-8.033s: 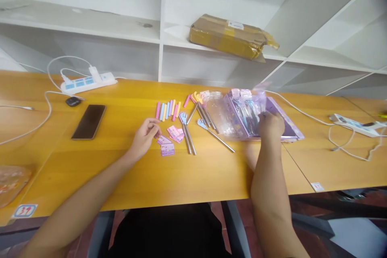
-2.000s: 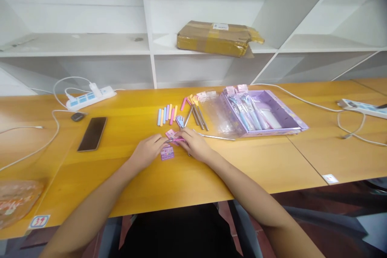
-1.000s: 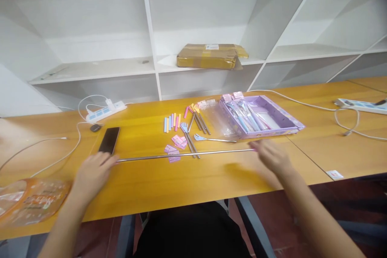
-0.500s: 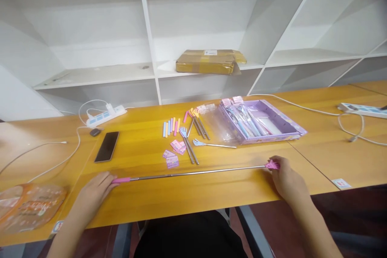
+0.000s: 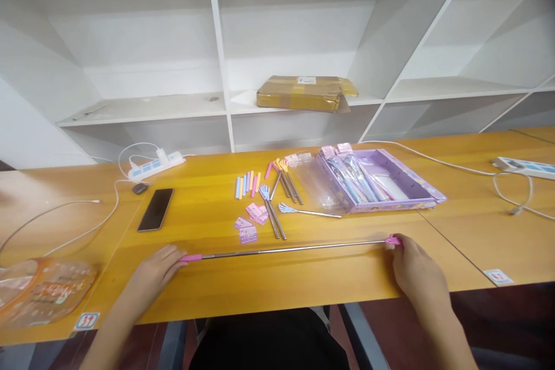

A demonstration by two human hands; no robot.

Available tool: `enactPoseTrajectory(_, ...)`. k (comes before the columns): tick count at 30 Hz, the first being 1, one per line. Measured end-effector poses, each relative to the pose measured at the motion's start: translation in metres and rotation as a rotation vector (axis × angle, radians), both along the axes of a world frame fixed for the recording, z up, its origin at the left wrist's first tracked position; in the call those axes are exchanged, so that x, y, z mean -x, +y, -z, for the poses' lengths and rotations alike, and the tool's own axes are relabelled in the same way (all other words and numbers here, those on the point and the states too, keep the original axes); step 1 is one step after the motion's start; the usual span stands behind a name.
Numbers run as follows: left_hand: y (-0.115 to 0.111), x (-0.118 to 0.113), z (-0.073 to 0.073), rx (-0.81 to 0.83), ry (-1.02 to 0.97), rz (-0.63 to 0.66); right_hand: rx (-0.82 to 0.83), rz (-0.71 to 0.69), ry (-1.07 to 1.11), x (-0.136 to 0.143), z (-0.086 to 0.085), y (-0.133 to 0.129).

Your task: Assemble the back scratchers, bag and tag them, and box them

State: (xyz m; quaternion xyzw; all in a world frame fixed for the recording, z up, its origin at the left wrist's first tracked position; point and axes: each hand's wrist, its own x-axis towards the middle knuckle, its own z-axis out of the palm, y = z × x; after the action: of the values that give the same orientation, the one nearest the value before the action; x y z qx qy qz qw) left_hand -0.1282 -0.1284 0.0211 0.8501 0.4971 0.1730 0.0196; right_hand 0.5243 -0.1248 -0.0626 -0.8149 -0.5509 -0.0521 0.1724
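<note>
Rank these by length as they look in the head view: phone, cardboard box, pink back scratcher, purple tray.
1. pink back scratcher
2. purple tray
3. cardboard box
4. phone
The cardboard box sits farther back, so its real size is unsure.

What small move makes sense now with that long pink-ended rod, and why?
Probably ease the right hand toward the left hand, shortening the telescopic back scratcher: it stretches long between them, while the bagged ones in the purple box look much shorter.
</note>
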Motion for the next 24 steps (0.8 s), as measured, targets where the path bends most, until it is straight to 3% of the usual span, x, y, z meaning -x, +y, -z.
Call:
enactPoseTrajectory(6,0.010,0.000,-0.007,0.042,0.013,-0.006,0.011,-0.163,-0.147,0.000,-0.005,0.019)
enactPoseTrajectory(9,0.012,-0.036,-0.004,0.055,0.027,0.030,-0.074,-0.412,-0.207,0.044,-0.012,0.027)
enactPoseTrajectory(12,0.009,-0.092,0.007,-0.014,0.046,0.130,-0.154,-0.691,-0.252,0.115,-0.018,0.029)
enactPoseTrajectory(15,0.004,-0.130,0.014,-0.120,0.073,0.046,-0.172,-0.714,-0.310,0.178,-0.020,0.024)
enactPoseTrajectory(19,0.000,-0.138,0.001,-0.188,0.170,0.036,-0.201,-0.824,-0.278,0.225,-0.012,0.008)
enactPoseTrajectory(22,-0.001,-0.134,-0.011,-0.156,0.251,0.085,-0.231,-0.937,-0.234,0.240,-0.006,-0.001)
enactPoseTrajectory(24,0.001,-0.131,-0.010,-0.117,0.259,0.090,-0.261,-0.942,-0.189,0.242,-0.005,-0.002)
